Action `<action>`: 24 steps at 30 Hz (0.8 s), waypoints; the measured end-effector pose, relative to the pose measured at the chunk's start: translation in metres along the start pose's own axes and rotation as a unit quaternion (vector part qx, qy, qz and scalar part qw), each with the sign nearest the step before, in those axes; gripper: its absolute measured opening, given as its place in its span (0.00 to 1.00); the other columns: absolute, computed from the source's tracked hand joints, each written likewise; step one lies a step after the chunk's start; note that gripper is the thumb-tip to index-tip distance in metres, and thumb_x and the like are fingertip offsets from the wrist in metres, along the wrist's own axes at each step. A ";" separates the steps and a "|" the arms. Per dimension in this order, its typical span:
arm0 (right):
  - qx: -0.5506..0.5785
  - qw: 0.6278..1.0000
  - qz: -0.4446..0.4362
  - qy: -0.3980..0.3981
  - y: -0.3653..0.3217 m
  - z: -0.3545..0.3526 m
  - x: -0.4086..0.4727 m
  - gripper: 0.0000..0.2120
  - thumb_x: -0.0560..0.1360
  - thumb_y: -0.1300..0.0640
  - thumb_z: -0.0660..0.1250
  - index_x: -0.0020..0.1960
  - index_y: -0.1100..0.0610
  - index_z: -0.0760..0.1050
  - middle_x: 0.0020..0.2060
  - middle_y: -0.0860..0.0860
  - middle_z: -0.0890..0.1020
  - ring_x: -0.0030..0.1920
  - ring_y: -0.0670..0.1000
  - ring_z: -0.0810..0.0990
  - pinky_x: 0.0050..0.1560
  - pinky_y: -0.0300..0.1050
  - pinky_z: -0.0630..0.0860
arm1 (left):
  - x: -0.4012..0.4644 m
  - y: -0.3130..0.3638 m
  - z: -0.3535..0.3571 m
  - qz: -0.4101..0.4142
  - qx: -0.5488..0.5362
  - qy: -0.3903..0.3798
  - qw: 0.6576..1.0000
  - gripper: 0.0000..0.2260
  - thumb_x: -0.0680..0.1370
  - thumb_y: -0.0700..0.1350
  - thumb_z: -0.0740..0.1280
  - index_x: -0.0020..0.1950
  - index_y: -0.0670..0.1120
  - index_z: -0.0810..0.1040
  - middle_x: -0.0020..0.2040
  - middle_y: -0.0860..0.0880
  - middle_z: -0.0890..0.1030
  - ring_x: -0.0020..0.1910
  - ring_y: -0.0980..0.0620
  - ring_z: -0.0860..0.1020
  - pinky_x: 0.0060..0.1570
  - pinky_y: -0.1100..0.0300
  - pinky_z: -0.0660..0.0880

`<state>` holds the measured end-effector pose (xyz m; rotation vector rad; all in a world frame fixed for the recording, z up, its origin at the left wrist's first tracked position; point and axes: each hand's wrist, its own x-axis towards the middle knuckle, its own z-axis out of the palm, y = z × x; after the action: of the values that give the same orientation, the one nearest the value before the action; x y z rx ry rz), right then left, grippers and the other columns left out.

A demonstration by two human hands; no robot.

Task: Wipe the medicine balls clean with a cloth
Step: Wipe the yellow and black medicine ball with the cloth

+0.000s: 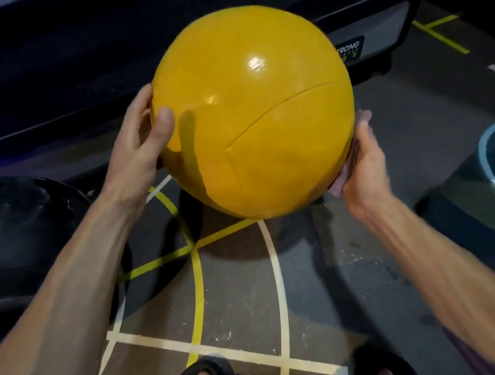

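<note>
Head view, looking down: a person is holding one glossy yellow round medicine ball in the air above a dark gym floor that is crossed by white and yellow painted lines. The ball is sitting between the two hands, level with both. The left hand is pressing against the ball's left side, fingers spread and straight, thumb lying on the near face. The right hand is cupping the ball's lower right side and pressing one pale pink cloth against it; the cloth is peeking out above and below the fingers. The cloth lies on the right, so the right hand is likely doing the wiping. At the near left one black rounded ball is resting on the floor. At the right edge one blue-rimmed basin is standing. Two sandalled feet are showing at the bottom.
</note>
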<state>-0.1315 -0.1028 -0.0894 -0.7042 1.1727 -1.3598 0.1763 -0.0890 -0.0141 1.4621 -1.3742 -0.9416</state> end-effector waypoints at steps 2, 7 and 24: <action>-0.035 0.999 -0.029 0.007 0.003 -0.001 -0.001 0.14 0.85 0.39 0.50 0.64 0.35 0.71 0.57 0.36 0.83 0.59 0.41 0.80 0.58 0.45 0.79 | -0.002 -0.020 0.004 -0.032 -0.026 -0.005 0.999 0.48 0.63 0.81 0.67 0.79 0.62 0.64 0.75 0.58 0.70 0.71 0.56 0.72 0.65 0.52 0.71; -0.117 0.993 -0.001 0.008 0.047 -0.004 -0.014 0.28 0.82 0.37 0.54 0.80 0.43 0.56 0.70 0.39 0.71 0.68 0.42 0.72 0.74 0.52 0.67 | -0.022 -0.070 0.006 -0.144 0.030 -0.032 0.989 0.48 0.61 0.80 0.69 0.75 0.56 0.65 0.71 0.51 0.72 0.63 0.55 0.73 0.66 0.48 0.73; -0.214 0.974 0.016 0.067 0.065 0.045 -0.009 0.21 0.87 0.46 0.48 0.79 0.44 0.61 0.75 0.44 0.67 0.73 0.47 0.67 0.75 0.49 0.63 | 0.004 -0.031 0.003 0.018 0.289 -0.052 0.956 0.45 0.66 0.78 0.62 0.80 0.67 0.57 0.82 0.59 0.54 0.80 0.48 0.53 0.76 0.39 0.55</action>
<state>-0.0651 -0.0952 -0.1324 -0.9023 1.6035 -1.1503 0.1837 -0.0938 -0.0447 1.8218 -1.8506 -0.6200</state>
